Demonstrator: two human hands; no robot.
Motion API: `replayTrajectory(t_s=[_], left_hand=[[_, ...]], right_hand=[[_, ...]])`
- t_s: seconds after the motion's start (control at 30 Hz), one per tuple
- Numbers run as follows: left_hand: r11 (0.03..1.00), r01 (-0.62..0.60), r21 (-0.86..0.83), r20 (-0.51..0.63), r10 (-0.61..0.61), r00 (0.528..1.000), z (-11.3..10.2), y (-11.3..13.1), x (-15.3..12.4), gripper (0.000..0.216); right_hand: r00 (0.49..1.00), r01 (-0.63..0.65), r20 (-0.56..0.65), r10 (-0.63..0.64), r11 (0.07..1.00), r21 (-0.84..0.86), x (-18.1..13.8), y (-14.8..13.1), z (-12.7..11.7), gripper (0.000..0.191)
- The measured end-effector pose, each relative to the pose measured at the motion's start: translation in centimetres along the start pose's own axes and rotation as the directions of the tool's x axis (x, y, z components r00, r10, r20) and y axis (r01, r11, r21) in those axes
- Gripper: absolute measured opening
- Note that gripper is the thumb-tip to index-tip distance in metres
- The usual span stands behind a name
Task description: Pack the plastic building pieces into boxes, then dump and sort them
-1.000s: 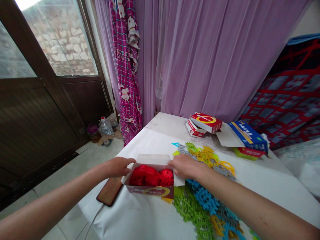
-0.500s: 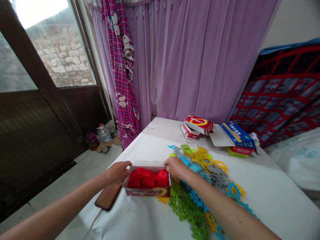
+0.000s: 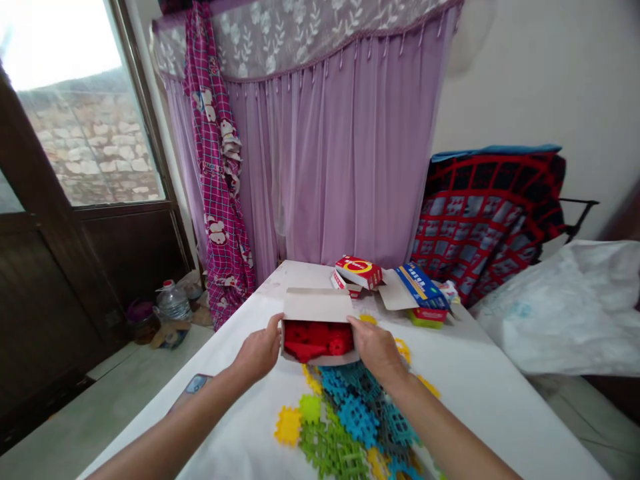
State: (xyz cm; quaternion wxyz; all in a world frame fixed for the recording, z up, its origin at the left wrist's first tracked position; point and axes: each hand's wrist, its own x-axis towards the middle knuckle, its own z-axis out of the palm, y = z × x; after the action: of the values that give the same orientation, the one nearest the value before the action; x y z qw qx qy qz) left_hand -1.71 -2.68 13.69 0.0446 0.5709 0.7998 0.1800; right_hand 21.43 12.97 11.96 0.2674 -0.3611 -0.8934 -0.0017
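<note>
Both | left hand [image 3: 257, 352], right hand [image 3: 376, 347] | fingers [image 3: 276, 324] gripping box [image 3: 317, 305] (flap open)

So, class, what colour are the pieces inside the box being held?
The pieces in the box are red; head view.

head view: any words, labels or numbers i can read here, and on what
No text here can be read for certain.
red box: yellow ring mark and white print, too blurred to read.
blue box: white print beside a yellow stripe, too small to read.
open box, held by the left hand and right hand: no print shows on its raised flap.
pink checked cloth: cartoon figures, any lettering too blurred.
</note>
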Motion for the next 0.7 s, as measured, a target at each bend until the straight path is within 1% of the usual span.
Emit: replayTrajectory(t_s=[0.1,0.17,0.27,0.37,0.43,0.53,0.63,0.7], left_hand=[[0.995,-0.093,-0.034,-0.026,0.092,0.995,3.6,2.0,1.8,0.054],[0.986,-0.158,-0.055,-0.051,0.156,0.987,5.7,2.8,2.7,0.055],[0.959,-0.268,-0.093,-0.089,0.260,0.961,8.4,3.5,3.7,0.058],[0.912,-0.382,-0.148,-0.136,0.363,0.922,10.4,4.0,4.5,0.058],[0.886,-0.421,-0.192,-0.164,0.394,0.904,11.1,4.3,4.8,0.055],[0.874,-0.404,-0.271,-0.179,0.367,0.913,11.2,5.0,5.1,0.054],[0.881,-0.300,-0.366,-0.169,0.254,0.952,10.4,5.7,5.6,0.045],[0.884,-0.189,-0.428,-0.144,0.139,0.980,9.8,6.1,6.3,0.037]], right_hand=[[0.991,-0.037,-0.126,0.039,0.999,0.021,-2.0,4.2,1.2,0.048],[0.977,-0.048,-0.206,0.059,0.997,0.057,-3.1,6.4,1.7,0.049],[0.949,-0.018,-0.311,0.060,0.990,0.137,-4.5,8.6,2.3,0.049],[0.932,0.007,-0.357,0.069,0.978,0.208,-5.7,10.2,2.9,0.044],[0.933,-0.025,-0.340,0.120,0.963,0.269,-6.5,11.0,3.2,0.041],[0.932,-0.150,-0.248,0.265,0.903,0.403,-7.3,11.6,3.1,0.037],[0.900,-0.294,-0.139,0.413,0.810,0.507,-6.7,11.5,2.5,0.032],[0.859,-0.408,-0.051,0.510,0.739,0.536,-5.6,11.4,2.1,0.031]])
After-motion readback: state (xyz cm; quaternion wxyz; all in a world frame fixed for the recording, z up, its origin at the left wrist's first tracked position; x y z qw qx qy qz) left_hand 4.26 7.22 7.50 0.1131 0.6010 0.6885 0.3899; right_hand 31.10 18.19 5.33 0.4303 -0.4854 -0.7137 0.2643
